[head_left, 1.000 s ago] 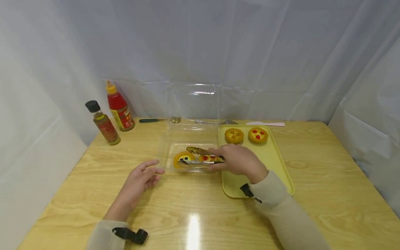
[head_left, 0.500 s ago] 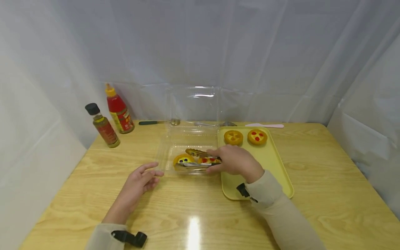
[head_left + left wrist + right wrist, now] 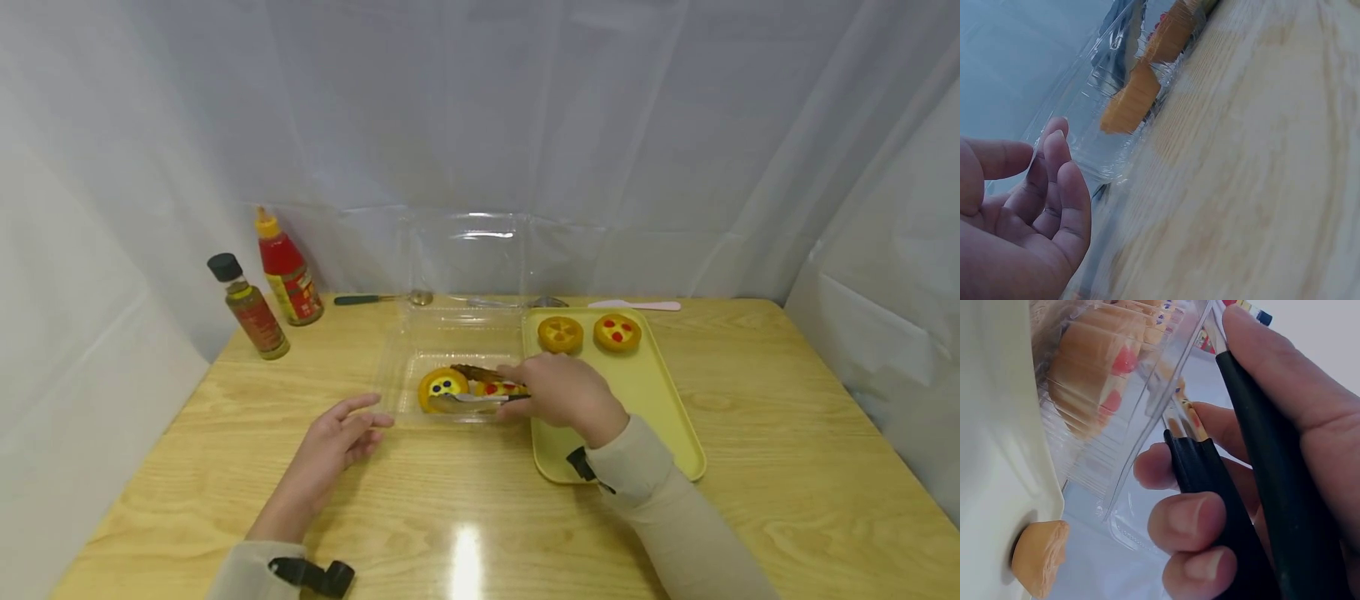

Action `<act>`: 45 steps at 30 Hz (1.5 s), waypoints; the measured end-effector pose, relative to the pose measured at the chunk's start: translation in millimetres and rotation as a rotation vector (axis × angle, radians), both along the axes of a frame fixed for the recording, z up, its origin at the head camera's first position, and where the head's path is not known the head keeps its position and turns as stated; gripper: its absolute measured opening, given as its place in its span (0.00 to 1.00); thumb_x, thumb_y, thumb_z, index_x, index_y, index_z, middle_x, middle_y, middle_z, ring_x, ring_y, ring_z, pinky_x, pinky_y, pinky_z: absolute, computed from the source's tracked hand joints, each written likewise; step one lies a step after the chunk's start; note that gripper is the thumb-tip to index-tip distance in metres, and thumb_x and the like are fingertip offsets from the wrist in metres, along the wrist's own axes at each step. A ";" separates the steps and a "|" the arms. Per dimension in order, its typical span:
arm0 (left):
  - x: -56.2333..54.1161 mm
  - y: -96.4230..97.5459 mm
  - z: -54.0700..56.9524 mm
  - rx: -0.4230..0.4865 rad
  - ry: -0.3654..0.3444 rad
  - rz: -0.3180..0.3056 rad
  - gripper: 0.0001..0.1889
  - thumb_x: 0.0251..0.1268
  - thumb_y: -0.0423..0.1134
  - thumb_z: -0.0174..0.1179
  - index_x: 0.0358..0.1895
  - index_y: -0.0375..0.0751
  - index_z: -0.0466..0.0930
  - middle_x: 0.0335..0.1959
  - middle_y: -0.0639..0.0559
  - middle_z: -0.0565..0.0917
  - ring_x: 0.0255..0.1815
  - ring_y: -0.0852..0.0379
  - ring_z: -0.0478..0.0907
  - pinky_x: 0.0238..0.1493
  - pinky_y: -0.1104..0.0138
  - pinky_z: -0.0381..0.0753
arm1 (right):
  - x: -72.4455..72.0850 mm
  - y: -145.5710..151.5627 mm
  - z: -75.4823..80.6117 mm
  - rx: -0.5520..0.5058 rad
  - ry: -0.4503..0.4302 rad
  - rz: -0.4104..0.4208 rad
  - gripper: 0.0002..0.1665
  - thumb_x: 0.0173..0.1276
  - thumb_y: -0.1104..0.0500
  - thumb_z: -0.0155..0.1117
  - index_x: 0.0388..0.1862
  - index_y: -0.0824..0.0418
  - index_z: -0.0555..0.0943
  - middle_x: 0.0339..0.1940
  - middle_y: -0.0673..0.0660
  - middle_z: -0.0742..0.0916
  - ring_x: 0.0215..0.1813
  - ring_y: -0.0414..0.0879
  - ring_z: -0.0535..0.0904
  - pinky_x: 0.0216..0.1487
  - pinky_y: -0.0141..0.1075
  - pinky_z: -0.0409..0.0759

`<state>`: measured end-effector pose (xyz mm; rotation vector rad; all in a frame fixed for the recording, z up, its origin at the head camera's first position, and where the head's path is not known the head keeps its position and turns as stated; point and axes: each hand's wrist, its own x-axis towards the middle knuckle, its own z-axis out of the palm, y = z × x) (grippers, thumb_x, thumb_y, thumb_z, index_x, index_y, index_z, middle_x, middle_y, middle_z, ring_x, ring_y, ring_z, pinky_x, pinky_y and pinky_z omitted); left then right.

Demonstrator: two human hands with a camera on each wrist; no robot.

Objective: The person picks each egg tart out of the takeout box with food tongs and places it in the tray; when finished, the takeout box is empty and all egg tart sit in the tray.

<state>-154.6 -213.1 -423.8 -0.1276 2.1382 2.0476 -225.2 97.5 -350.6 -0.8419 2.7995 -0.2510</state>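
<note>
My left hand [image 3: 330, 446] pinches the left rim of a clear plastic clamshell box [image 3: 1075, 134] between thumb and forefinger, the other fingers loosely curled. Inside the box, near its front, lie a tart with blue dots [image 3: 444, 385] and, to its right, a tart with red dots [image 3: 1085, 375]. My right hand [image 3: 566, 392] grips metal tongs [image 3: 468, 403] by their dark handles [image 3: 1200, 481], reaching over the box's right rim. The tongs' arms are spread, one tip overlapping the front of the blue-dotted tart and the other by its back right edge. The lid stands raised behind.
A yellow tray [image 3: 660, 408] at the right holds two tarts [image 3: 560, 334] at its far end. A sauce bottle [image 3: 288, 271] and an oil bottle [image 3: 251, 308] stand back left. Behind lie a dark-handled spoon [image 3: 382, 298], another metal utensil [image 3: 547, 302] and a pink knife [image 3: 637, 305].
The tongs have spread from around the blue-dotted tart, which now shows more fully in the box. Both hands stay in nearly the same places.
</note>
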 end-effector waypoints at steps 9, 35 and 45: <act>0.7 -1.7 -1.5 0.000 0.002 0.001 0.23 0.80 0.39 0.47 0.72 0.35 0.62 0.49 0.48 0.83 0.43 0.57 0.80 0.44 0.68 0.81 | -0.6 4.9 0.4 -0.045 0.046 0.014 0.33 0.66 0.38 0.65 0.68 0.46 0.77 0.53 0.51 0.86 0.36 0.41 0.79 0.32 0.39 0.77; -0.7 -1.4 -3.0 0.003 0.012 -0.008 0.22 0.80 0.38 0.47 0.72 0.35 0.62 0.50 0.45 0.83 0.43 0.56 0.80 0.45 0.68 0.81 | 16.0 55.4 30.6 -0.203 0.177 -0.001 0.35 0.69 0.36 0.61 0.71 0.48 0.73 0.61 0.50 0.82 0.53 0.48 0.82 0.48 0.47 0.80; -0.7 -2.5 -3.0 0.009 0.012 -0.015 0.23 0.80 0.39 0.47 0.72 0.35 0.61 0.50 0.44 0.82 0.43 0.56 0.80 0.45 0.68 0.81 | 18.5 92.4 31.0 -0.170 0.186 -0.071 0.36 0.70 0.35 0.59 0.72 0.46 0.71 0.54 0.51 0.85 0.39 0.43 0.80 0.38 0.44 0.77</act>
